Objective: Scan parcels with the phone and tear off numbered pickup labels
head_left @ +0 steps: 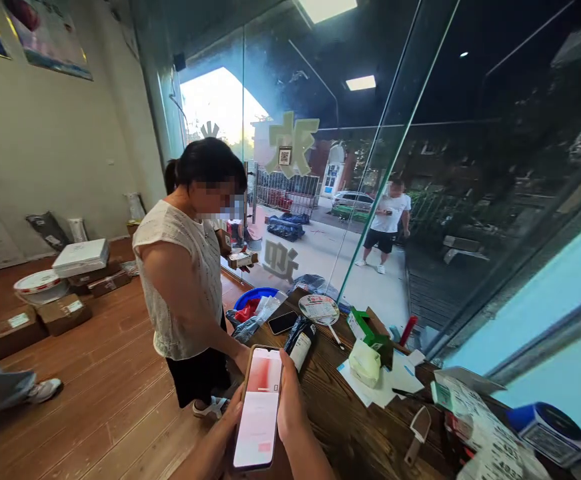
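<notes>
Both of the wearer's hands are closed on 1 lit phone (257,413): left hand (229,417) along its left edge, right hand (291,403) along its right. Fingers beneath are hidden; their placement cannot be told. Position: near middle of the scene, by the left side of the wooden table (337,423).

Handling, as judged: light, stiff, slick across the glass, fragile if dropped; a brownish rim suggests a case offering better purchase. Proper hold is at the 2 long edges, clear of the screen. Long axis runs near to far, the far end leaning slightly right; screen faces up toward the wearer.

Beyond the far end, on the table: 1 black-wrapped package (301,343) and 1 dark phone (283,323), side by side. At left, 1 person in a white top (183,293) extends an arm down behind the lit phone; contact there cannot be told.
</notes>
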`<move>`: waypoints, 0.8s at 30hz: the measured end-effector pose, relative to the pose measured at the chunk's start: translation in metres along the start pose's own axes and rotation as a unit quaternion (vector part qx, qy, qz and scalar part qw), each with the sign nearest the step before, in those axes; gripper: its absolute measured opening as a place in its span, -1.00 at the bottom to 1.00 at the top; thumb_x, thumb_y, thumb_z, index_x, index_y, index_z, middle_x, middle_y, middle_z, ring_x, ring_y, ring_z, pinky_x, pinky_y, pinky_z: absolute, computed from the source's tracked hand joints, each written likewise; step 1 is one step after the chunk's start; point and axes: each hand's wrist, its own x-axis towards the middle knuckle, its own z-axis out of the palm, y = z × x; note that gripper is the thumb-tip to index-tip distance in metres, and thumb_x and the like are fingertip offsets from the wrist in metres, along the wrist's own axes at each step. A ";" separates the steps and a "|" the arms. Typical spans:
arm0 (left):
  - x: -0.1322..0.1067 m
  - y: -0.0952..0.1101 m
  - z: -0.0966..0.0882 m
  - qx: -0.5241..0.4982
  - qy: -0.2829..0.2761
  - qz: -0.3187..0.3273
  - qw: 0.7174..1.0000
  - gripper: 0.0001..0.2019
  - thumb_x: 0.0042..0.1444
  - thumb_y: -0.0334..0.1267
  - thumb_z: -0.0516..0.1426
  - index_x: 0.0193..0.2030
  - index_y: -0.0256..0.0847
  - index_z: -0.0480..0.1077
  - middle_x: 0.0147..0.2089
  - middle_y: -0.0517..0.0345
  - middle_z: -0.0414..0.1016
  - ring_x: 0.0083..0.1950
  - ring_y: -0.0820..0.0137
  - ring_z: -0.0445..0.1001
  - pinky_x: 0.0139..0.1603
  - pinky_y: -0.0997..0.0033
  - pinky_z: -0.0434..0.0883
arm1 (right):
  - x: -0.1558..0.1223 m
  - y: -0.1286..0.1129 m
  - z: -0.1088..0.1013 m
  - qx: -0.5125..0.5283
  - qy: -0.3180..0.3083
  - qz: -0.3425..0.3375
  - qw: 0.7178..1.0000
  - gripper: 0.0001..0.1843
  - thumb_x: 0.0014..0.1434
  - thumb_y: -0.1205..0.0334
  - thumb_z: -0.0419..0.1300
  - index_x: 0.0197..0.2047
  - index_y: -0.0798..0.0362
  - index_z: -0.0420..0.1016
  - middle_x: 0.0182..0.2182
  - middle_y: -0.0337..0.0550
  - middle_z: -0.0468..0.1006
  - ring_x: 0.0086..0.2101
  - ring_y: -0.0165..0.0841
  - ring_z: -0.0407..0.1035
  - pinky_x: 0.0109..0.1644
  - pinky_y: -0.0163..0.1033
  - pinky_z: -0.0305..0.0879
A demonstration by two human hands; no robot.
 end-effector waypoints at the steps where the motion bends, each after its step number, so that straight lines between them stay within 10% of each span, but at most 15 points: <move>1: -0.004 0.004 0.003 -0.019 -0.026 0.006 0.999 0.09 -0.24 0.11 0.26 0.37 -0.25 -0.17 0.27 -0.10 0.16 0.26 0.09 0.17 0.17 0.24 0.21 | -0.002 0.000 -0.001 0.036 -0.009 0.029 0.999 -0.20 -0.23 -0.33 0.28 -0.13 0.19 0.37 -0.32 -0.07 0.51 -0.33 -0.27 0.39 -0.17 -0.18 0.32; 6: -0.026 0.033 0.006 -0.021 -0.154 -0.055 0.986 0.20 -0.37 -0.47 0.10 0.38 -0.12 -0.59 0.31 0.02 0.10 0.04 0.23 0.38 -0.07 0.37 0.37 | -0.020 0.009 -0.004 0.053 -0.084 0.044 0.994 -0.30 -0.06 -0.31 0.19 -0.18 0.22 0.49 -0.33 -0.01 0.52 -0.34 -0.26 0.39 -0.17 -0.17 0.30; 13: -0.019 0.049 -0.004 0.092 -0.208 -0.108 0.968 0.22 -0.43 -0.55 0.03 0.39 0.06 -0.54 0.41 0.14 -0.27 0.25 0.00 0.14 -0.46 0.49 0.43 | -0.032 0.024 -0.002 0.113 -0.034 0.040 0.992 -0.22 -0.16 -0.34 0.25 -0.09 0.18 0.50 -0.22 0.00 0.53 -0.22 -0.21 0.41 -0.06 -0.15 0.28; 20: -0.004 0.064 0.003 0.103 -0.252 -0.167 0.948 0.19 -0.38 -0.49 0.05 0.39 0.07 -0.53 0.40 0.15 -0.25 0.24 0.06 0.17 -0.41 0.45 0.44 | -0.025 0.037 -0.007 0.132 0.096 -0.014 0.986 -0.29 -0.10 -0.26 0.26 -0.08 0.19 0.46 -0.16 0.02 0.51 -0.17 -0.22 0.39 -0.03 -0.11 0.28; 24: 0.013 0.067 -0.006 0.026 -0.340 -0.159 0.927 -0.08 -0.08 -0.21 0.14 0.41 -0.04 -0.23 0.22 0.08 0.21 0.13 0.24 0.32 0.10 0.26 0.28 | -0.016 0.045 -0.016 0.101 0.184 0.066 0.975 -0.31 -0.05 -0.27 0.18 -0.14 0.22 0.50 -0.26 0.11 0.52 -0.26 -0.11 0.41 -0.16 0.01 0.33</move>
